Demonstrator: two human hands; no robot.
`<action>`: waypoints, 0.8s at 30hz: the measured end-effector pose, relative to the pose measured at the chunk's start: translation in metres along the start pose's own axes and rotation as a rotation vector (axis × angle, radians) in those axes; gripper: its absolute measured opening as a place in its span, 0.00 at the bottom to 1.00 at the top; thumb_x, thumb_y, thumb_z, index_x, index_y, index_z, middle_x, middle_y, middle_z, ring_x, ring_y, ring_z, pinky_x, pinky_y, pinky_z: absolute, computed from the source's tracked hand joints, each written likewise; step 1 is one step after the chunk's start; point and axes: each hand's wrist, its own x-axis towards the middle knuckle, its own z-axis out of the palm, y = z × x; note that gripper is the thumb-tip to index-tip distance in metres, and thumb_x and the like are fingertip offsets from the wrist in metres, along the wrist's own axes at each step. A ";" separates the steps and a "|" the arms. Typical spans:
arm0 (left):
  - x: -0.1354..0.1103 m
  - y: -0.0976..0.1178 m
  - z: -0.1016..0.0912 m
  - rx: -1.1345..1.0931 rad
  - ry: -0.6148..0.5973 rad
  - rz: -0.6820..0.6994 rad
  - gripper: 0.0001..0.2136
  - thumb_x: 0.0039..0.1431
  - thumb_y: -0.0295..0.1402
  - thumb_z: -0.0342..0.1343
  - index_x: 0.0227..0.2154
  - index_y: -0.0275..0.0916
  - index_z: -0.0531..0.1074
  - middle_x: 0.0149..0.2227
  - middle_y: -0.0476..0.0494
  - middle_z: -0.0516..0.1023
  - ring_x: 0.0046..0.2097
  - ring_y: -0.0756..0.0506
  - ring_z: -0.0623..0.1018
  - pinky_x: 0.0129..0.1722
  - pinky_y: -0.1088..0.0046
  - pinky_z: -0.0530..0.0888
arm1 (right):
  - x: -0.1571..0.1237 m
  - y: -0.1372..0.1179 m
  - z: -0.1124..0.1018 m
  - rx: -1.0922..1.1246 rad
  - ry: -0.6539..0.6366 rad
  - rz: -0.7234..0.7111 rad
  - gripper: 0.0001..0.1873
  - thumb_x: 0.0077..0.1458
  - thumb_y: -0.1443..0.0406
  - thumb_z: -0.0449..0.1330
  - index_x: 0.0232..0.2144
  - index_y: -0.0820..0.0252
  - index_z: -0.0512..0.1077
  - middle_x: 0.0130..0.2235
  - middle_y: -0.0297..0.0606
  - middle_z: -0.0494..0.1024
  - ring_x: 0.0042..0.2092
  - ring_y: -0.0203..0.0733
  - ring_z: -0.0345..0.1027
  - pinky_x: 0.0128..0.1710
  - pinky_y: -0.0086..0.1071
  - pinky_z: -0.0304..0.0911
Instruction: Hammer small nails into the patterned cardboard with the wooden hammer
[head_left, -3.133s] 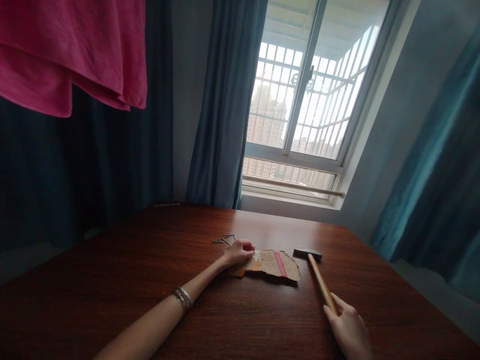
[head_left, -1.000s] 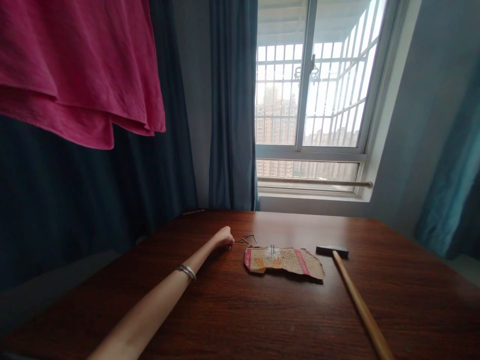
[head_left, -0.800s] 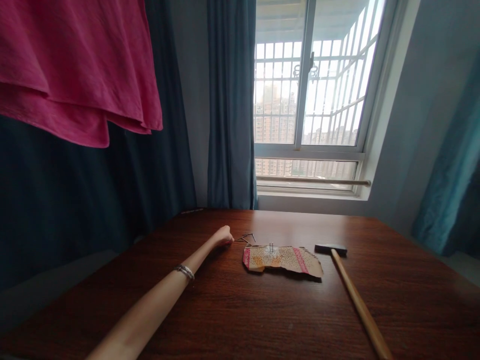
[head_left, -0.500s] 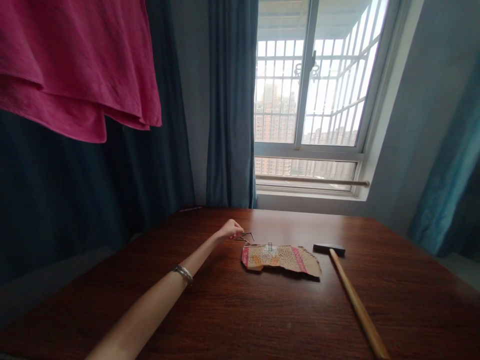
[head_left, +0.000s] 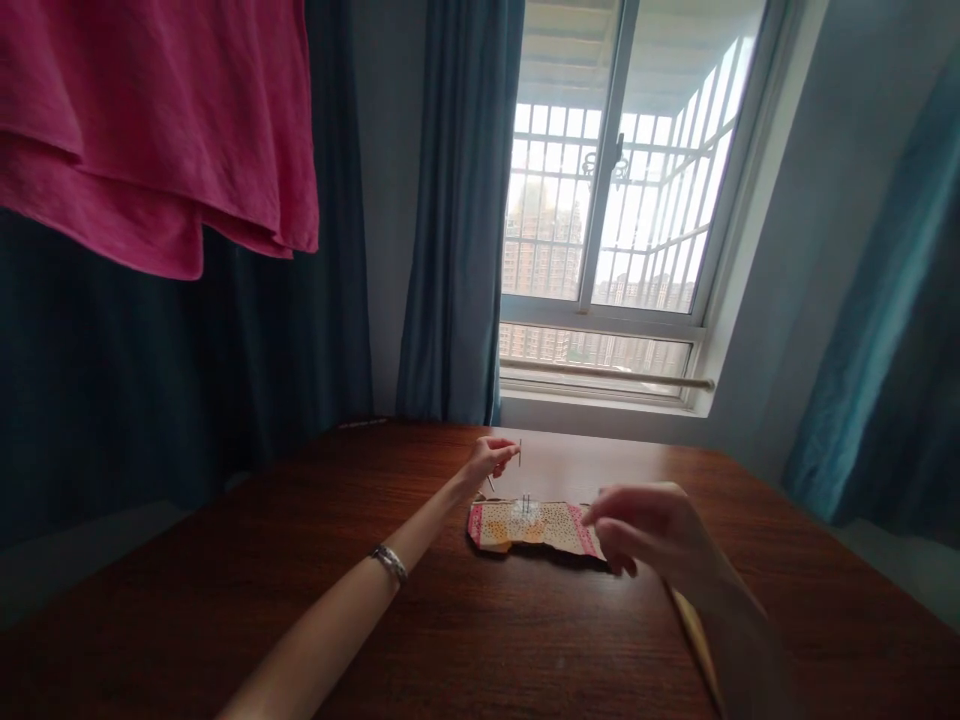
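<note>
My left hand [head_left: 493, 458] pinches a thin nail [head_left: 520, 453], held upright just above and behind a flat piece of cardboard [head_left: 559, 525]. Below those fingers, part of another nail [head_left: 491, 483] shows on the table. Two nails [head_left: 526, 503] stand upright on the cardboard, amid a pale, clear-looking patch. My right hand [head_left: 651, 525] is over the cardboard's right end, slightly blurred, its fingers apart and holding nothing. Beneath it lies a hammer, its wooden handle [head_left: 694, 635] partly in sight and its head hidden by the hand.
The brown wooden table [head_left: 525, 650] reaches back to a barred window [head_left: 600, 220] with a rail across its lower part. Blue curtains [head_left: 457, 250] hang at the sides. A pink cloth [head_left: 165, 130] hangs at the upper left.
My left hand has lifted a nail from the loose ones and moved right with it. My right hand has come into view over the cardboard and hammer. The view has tilted slightly.
</note>
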 end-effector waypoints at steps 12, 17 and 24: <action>0.000 -0.010 0.021 0.095 -0.015 0.099 0.19 0.44 0.46 0.56 0.27 0.30 0.72 0.13 0.55 0.60 0.16 0.57 0.57 0.15 0.80 0.53 | 0.136 0.113 0.060 0.002 0.204 0.003 0.19 0.43 0.56 0.58 0.32 0.66 0.75 0.29 0.43 0.78 0.30 0.43 0.71 0.14 0.25 0.64; 0.003 -0.012 0.024 0.107 -0.053 0.124 0.20 0.44 0.45 0.56 0.30 0.30 0.73 0.14 0.54 0.62 0.16 0.57 0.58 0.15 0.80 0.52 | 0.138 0.117 0.066 0.029 0.193 -0.031 0.19 0.44 0.56 0.57 0.34 0.64 0.74 0.31 0.41 0.78 0.30 0.43 0.71 0.15 0.26 0.64; 0.005 -0.019 0.024 0.166 -0.106 0.119 0.17 0.47 0.43 0.53 0.29 0.30 0.73 0.15 0.54 0.62 0.17 0.57 0.59 0.16 0.80 0.54 | 0.134 0.137 0.069 -0.029 0.240 -0.081 0.20 0.47 0.53 0.54 0.34 0.63 0.73 0.32 0.43 0.78 0.31 0.44 0.71 0.18 0.28 0.65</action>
